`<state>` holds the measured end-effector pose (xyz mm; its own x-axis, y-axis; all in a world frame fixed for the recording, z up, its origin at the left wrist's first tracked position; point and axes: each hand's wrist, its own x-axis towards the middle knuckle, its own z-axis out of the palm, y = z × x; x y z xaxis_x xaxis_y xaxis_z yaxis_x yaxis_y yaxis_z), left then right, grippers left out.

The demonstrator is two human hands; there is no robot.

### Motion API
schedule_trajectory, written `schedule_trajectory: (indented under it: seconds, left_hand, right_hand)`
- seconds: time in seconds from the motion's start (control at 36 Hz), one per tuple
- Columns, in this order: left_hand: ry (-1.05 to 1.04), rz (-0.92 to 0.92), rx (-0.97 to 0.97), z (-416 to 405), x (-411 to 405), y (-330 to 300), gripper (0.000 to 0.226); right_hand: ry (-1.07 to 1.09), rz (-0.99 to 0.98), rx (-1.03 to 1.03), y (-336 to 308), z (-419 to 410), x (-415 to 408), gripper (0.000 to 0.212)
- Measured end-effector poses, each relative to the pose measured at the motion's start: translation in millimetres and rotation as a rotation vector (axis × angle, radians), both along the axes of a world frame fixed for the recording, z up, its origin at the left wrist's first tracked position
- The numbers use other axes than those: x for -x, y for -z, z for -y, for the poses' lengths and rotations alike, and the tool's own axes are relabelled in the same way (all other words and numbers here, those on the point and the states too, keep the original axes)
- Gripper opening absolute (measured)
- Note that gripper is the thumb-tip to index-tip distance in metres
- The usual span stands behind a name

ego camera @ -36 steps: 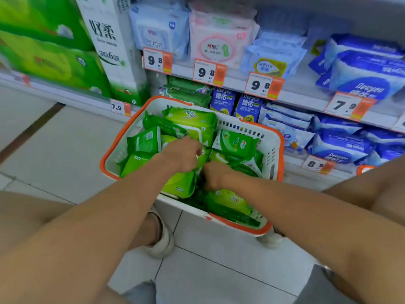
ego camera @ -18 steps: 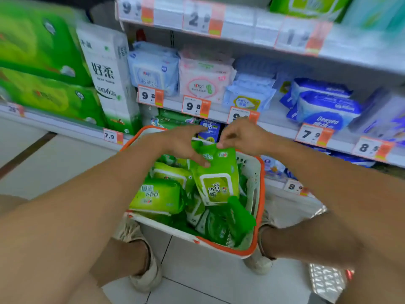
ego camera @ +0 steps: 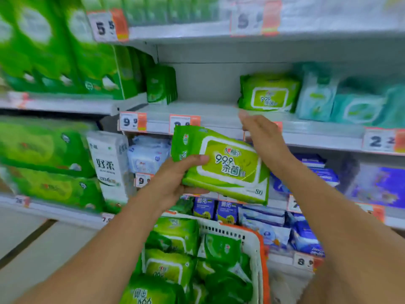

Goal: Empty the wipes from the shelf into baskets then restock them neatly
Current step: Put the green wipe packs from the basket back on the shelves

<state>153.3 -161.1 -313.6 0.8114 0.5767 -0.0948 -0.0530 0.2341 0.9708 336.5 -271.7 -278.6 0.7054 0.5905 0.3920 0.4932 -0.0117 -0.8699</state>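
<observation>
My left hand (ego camera: 175, 178) grips a green pack of wipes (ego camera: 228, 165) by its left end, thumb on top, and holds it up in front of the shelf. My right hand (ego camera: 260, 130) is raised beside the pack's upper right corner with its fingers straight, pointing toward the shelf board (ego camera: 197, 110). A matching green pack (ego camera: 269, 93) stands on that shelf to the right. A stretch of bare board lies left of it. Below, the white basket with an orange rim (ego camera: 256, 244) holds several green packs.
Small dark green packs (ego camera: 162, 84) stand at the shelf's left end, pale teal packs (ego camera: 350, 102) at its right. Tall green tissue bundles (ego camera: 65, 51) fill the left bay. Blue and white packs (ego camera: 274, 222) line the lower shelves behind the basket. Tiled floor (ego camera: 32, 249) lies at left.
The pack came out of the basket and rose to shelf height in my left hand. My right hand let go of it and moved up toward the shelf. The view tilted upward.
</observation>
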Motion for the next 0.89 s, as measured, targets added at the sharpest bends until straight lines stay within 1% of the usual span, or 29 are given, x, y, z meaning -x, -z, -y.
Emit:
schedule_trajectory:
  seconds: [0.03, 0.06, 0.08, 0.14, 0.17, 0.19, 0.22, 0.25, 0.28, 0.33, 0.42, 0.5, 0.56, 0.61, 0.64, 0.67, 0.72, 0.75, 0.78, 0.83, 0.89]
  left_hand:
    - [-0.011, 0.017, 0.003, 0.4, -1.3, -1.2, 0.056]
    - [-0.021, 0.022, 0.005, 1.7, -2.0, -2.0, 0.059]
    - [-0.034, 0.026, 0.013, 2.5, -2.8, -1.9, 0.062]
    - [-0.052, 0.043, 0.06, 3.1, -4.4, 1.7, 0.063]
    - [-0.059, 0.053, 0.091, 3.4, -6.0, 2.6, 0.06]
    - [-0.07, 0.067, 0.121, 3.4, -8.2, 3.1, 0.055]
    - [-0.083, 0.086, 0.151, 3.2, -10.3, 2.4, 0.048]
    - [-0.093, 0.105, 0.172, 2.9, -12.9, 0.8, 0.042]
    - [-0.092, 0.117, 0.185, 2.7, -15.4, -1.5, 0.037]
    - [-0.077, 0.122, 0.176, 3.3, -19.5, -6.5, 0.036]
    - [-0.044, 0.122, 0.137, 6.5, -24.6, -13.0, 0.039]
    - [-0.061, 0.132, 0.062, 9.5, -30.3, -21.5, 0.046]
    - [-0.105, 0.154, -0.088, 8.1, -39.4, -32.0, 0.057]
    - [-0.117, 0.208, -0.256, 5.3, -53.8, -51.9, 0.066]
    - [-0.124, 0.243, -0.327, 1.0, -64.6, -63.7, 0.066]
    - [-0.135, 0.263, -0.399, -4.9, -77.8, -75.8, 0.062]
    - [-0.151, 0.25, -0.568, -22.3, -111.7, -96.5, 0.051]
    - [-0.134, 0.219, -0.657, -31.5, -129.9, -103.9, 0.045]
    - [-0.105, 0.175, -0.732, -41.5, -149.6, -107.6, 0.043]
    - [-0.057, 0.077, -0.837, -55.4, -188.6, -106.4, 0.047]
    - [-0.016, -0.014, -0.901, -61.4, -225.5, -97.0, 0.044]
  right_hand:
    - [0.034, -0.142, -0.005, 0.1, 5.3, -6.1, 0.061]
    - [0.044, -0.279, -0.01, -2.0, 10.3, -12.6, 0.072]
    - [0.027, -0.396, -0.008, -6.6, 16.2, -17.6, 0.077]
    - [-0.057, -0.58, 0.092, -7.7, 30.9, -23.6, 0.088]
    - [-0.152, -0.643, 0.176, -4.3, 38.0, -21.4, 0.094]
    - [-0.278, -0.696, 0.238, 2.1, 41.7, -18.2, 0.094]
    - [-0.402, -0.722, 0.253, 7.6, 43.4, -13.5, 0.084]
    - [-0.457, -0.711, 0.215, 11.3, 44.2, -10.3, 0.073]
    - [-0.464, -0.678, 0.153, 12.3, 45.2, -8.0, 0.07]
    - [-0.467, -0.616, 0.041, 10.6, 47.8, -7.4, 0.073]
    - [-0.482, -0.612, -0.039, 7.3, 55.9, -9.4, 0.071]
    - [-0.404, -0.53, -0.121, 2.8, 60.8, -15.5, 0.076]
    - [-0.345, -0.443, -0.208, -7.2, 60.5, -25.7, 0.081]
    - [-0.281, -0.368, -0.273, -22.6, 55.7, -40.2, 0.097]
    - [-0.25, -0.323, -0.292, -31.5, 52.2, -49.7, 0.101]
    - [-0.219, -0.269, -0.299, -41.0, 48.6, -59.5, 0.098]
    - [-0.15, -0.132, -0.275, -57.1, 42.1, -81.7, 0.077]
    - [-0.11, -0.068, -0.263, -62.9, 38.8, -92.7, 0.07]
    - [-0.053, -0.008, -0.245, -66.3, 34.9, -104.1, 0.067]
    - [0.081, 0.099, -0.186, -63.2, 25.7, -129.5, 0.066]
    - [0.206, 0.145, -0.113, -50.1, 16.2, -155.1, 0.065]
